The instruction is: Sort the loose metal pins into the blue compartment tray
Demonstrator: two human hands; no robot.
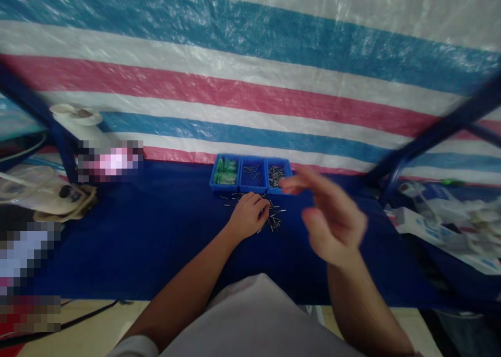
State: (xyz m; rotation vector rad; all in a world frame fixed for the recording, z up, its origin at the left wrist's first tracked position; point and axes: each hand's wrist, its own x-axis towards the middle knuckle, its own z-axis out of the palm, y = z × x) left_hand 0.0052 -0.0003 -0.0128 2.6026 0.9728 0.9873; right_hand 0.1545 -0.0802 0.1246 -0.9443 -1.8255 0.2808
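A striped tarp (pixel 250 85) hangs behind your blue-covered table (pixel 148 242). A three-part blue tray (pixel 250 174) sits at the back, with loose metal pins (pixel 276 216) scattered just in front. Your left hand (pixel 248 216) lies among them, fingers curled, any grip hidden; your right hand (pixel 332 216) hovers nearby, fingers open.

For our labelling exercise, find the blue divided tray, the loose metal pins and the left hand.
blue divided tray (pixel 252 188), head view, front wall
loose metal pins (pixel 276 224), head view, one pin's shaft
left hand (pixel 248 216), head view, back of hand
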